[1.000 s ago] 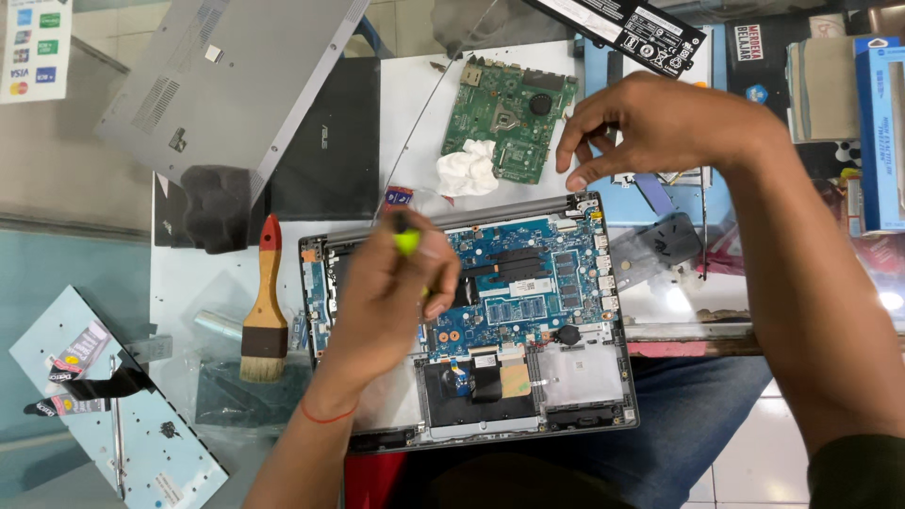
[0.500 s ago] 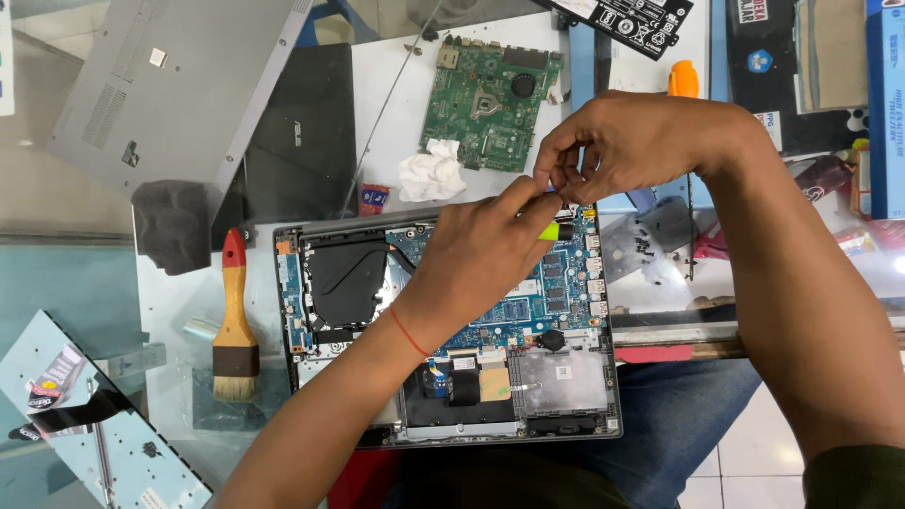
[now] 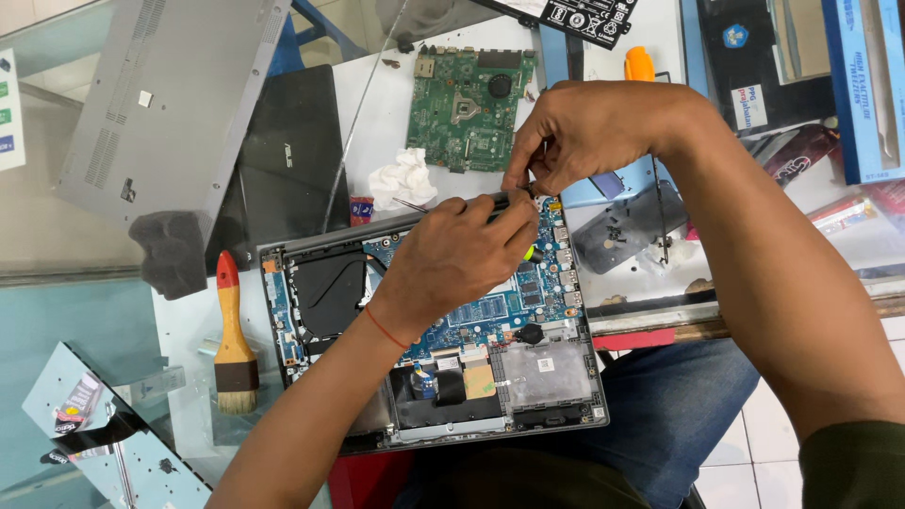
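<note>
Hands meet over the opened laptop (image 3: 434,377)

Left hand (image 3: 457,259) grips a dark screwdriver (image 3: 504,200), its tip hidden; right hand (image 3: 589,127) pinches something unseen, hardly moved since before.

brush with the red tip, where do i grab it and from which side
Grip the brush by its bare wooden handle, between the red tip and the dark band above the bristles. It lies flat on the glass, left of the open laptop, handle pointing away from the person, so come from above and pinch across its narrow waist. Both hands are busy over the laptop.
</note>
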